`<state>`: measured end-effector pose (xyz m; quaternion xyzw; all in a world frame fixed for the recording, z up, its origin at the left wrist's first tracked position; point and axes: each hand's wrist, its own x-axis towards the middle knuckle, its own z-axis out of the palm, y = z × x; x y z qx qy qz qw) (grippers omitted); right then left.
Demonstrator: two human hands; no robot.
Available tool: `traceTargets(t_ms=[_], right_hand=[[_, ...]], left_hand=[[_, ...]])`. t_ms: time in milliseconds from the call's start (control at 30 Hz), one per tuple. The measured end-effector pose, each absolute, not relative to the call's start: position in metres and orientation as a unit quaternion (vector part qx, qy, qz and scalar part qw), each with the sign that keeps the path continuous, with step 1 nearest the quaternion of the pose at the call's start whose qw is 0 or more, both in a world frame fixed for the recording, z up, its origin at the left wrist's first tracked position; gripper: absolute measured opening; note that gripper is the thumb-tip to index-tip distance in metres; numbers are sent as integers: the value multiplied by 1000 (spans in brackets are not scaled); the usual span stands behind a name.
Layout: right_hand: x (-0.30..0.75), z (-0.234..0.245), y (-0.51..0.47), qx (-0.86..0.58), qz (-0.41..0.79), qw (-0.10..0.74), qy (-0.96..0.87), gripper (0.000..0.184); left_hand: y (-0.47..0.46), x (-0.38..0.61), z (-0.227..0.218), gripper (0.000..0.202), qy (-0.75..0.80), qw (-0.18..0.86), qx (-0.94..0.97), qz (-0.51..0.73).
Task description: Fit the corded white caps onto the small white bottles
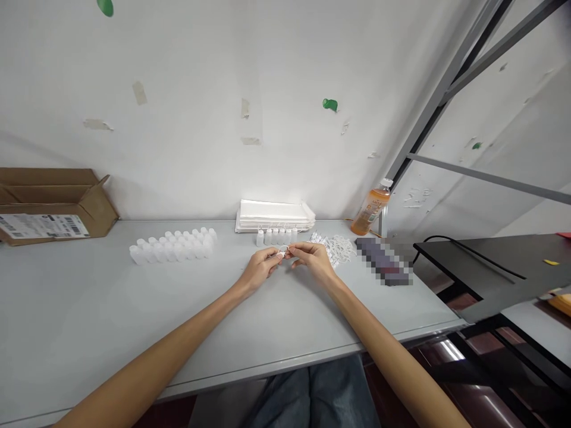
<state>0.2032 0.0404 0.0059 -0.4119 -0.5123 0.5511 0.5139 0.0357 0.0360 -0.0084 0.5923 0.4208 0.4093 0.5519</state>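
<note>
My left hand (pixel 261 266) and my right hand (pixel 312 257) meet over the middle of the grey table (pixel 89 309), fingers pinched together on one small white part (pixel 282 252) held between them. Just behind the hands stands a short row of small white bottles (pixel 276 236). A pile of small white loop-shaped pieces (pixel 336 246) lies right of my right hand. A larger group of white bottles (pixel 173 245) stands in rows to the left.
A stack of white sheets or bags (pixel 274 216) lies against the wall. An orange drink bottle (pixel 371 208) leans at the back right. An open cardboard box (pixel 49 205) sits at the far left. A blurred dark object (pixel 383 260) lies right, beside a black table (pixel 486 261).
</note>
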Motion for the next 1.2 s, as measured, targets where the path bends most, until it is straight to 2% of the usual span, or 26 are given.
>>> traceTargets(t_ms=[633, 967, 1200], right_hand=[[195, 2, 37, -415, 581, 517, -472, 29], [198, 0, 37, -407, 562, 493, -524, 29], [199, 4, 38, -404, 544, 474, -562, 30]], left_hand=[[38, 36, -11, 33, 380, 592, 561, 436], [34, 33, -9, 34, 431, 514, 624, 400], [36, 34, -12, 34, 417, 524, 625, 401]])
